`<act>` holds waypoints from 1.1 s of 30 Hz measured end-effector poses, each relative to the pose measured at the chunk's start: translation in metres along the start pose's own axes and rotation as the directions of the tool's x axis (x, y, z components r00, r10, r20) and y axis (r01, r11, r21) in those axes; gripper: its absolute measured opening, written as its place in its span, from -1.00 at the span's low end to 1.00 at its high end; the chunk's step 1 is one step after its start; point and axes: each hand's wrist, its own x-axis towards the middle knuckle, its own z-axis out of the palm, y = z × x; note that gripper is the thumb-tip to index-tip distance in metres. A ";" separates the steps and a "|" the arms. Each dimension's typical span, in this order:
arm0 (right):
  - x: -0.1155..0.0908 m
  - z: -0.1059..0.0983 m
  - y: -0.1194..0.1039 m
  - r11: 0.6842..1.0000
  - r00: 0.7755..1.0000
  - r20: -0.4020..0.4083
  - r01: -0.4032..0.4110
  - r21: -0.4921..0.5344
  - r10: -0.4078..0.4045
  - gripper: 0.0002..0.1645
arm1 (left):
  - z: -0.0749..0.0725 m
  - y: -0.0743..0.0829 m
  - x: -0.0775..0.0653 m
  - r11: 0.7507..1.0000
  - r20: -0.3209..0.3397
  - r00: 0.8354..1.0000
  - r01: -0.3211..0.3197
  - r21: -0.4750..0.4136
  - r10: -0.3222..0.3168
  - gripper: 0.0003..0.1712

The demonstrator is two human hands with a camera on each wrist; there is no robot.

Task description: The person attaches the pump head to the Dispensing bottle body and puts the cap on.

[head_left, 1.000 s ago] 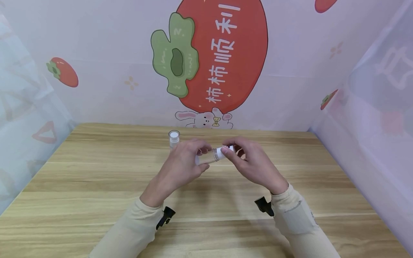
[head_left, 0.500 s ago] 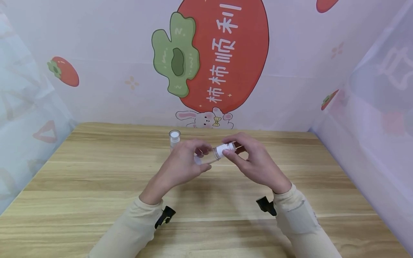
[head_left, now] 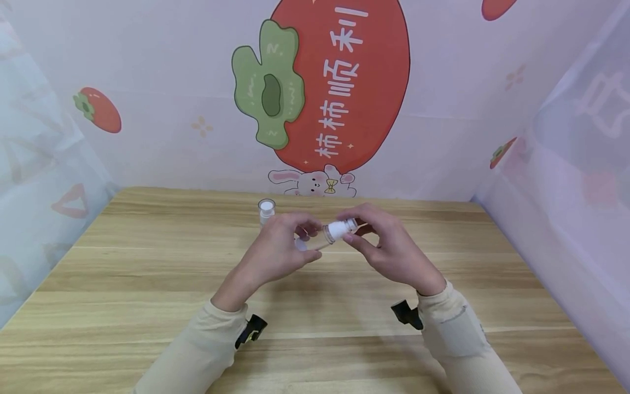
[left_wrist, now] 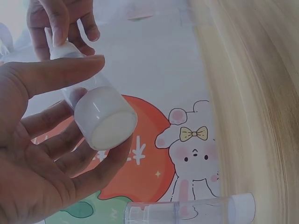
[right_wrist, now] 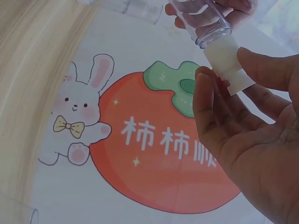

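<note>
My left hand [head_left: 278,246] grips a small clear bottle [head_left: 315,241] tilted above the table, its white base [left_wrist: 113,128] facing the left wrist camera. At the bottle's other end sits a white pump top [right_wrist: 226,58], pinched between thumb and fingers of my right hand [head_left: 389,246]. The top's narrower stepped end points toward the right palm. Behind my left hand a second clear bottle [left_wrist: 201,212] with a white top [head_left: 267,207] stands upright on the table, its lower part hidden by the hand in the head view.
A wooden table [head_left: 172,306] runs back to a white printed backdrop [head_left: 162,148] showing a large persimmon and a rabbit. Similar sheets hang at both sides. In the right wrist view, a clear rim of some container [right_wrist: 21,212] shows at the lower left corner.
The fingers of my right hand have shifted around the white top, and more of its narrow end shows. The bottle has tilted slightly; my left hand has hardly moved.
</note>
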 end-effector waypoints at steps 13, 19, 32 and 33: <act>0.000 0.002 0.000 0.996 0.998 -0.020 -0.053 -0.072 0.052 -0.64 | 0.003 0.004 -0.001 0.988 -0.068 0.996 -0.054 0.147 0.064 -0.55; 0.000 0.004 -0.001 0.988 0.992 -0.028 -0.121 -0.098 0.119 -0.69 | 0.005 0.005 -0.001 0.977 -0.087 0.993 -0.065 0.202 0.084 -0.53; 0.001 0.006 -0.002 0.972 0.982 -0.037 -0.189 -0.140 0.186 -0.78 | 0.006 0.004 -0.002 0.965 -0.093 0.991 -0.071 0.251 0.097 -0.52; 0.002 0.006 -0.003 0.972 0.981 -0.037 -0.192 -0.139 0.189 -0.77 | 0.006 0.004 -0.002 0.968 -0.092 0.991 -0.071 0.241 0.096 -0.52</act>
